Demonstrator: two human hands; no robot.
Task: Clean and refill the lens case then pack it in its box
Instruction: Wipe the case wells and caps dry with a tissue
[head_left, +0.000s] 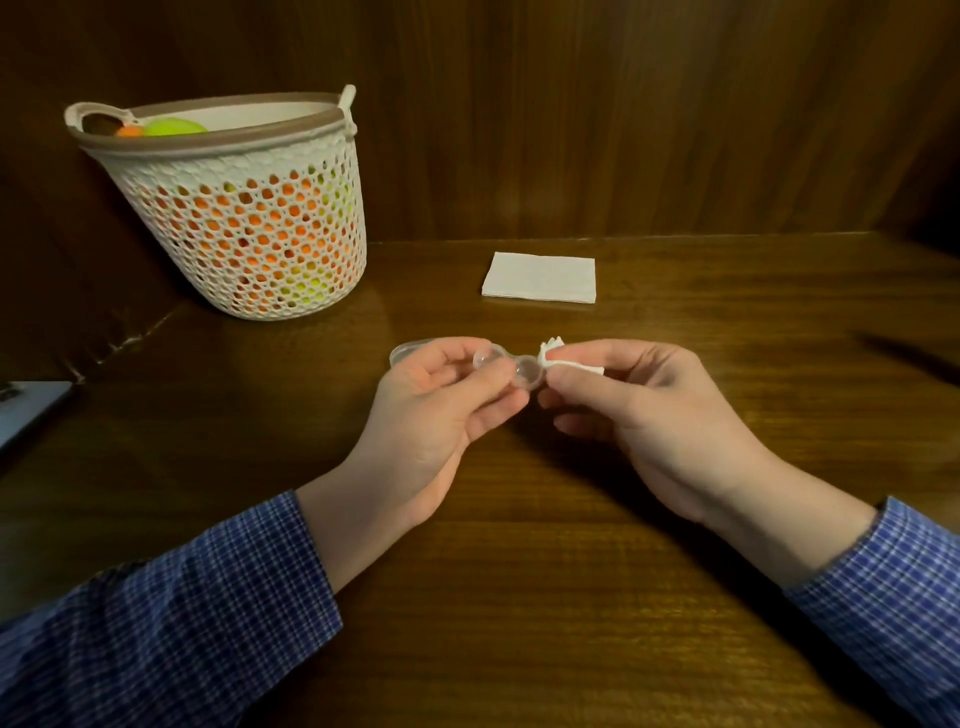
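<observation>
A clear plastic lens case with two round wells is held above the middle of the wooden table. My left hand grips its left part between thumb and fingers, and a clear lid or flap sticks out behind that hand. My right hand pinches a small crumpled piece of white tissue right against the case's right well. The box is not in view.
A folded white napkin lies farther back on the table. A white perforated basket with orange and green items stands at the back left. A grey flat object sits at the left edge. Wooden panels close off the back.
</observation>
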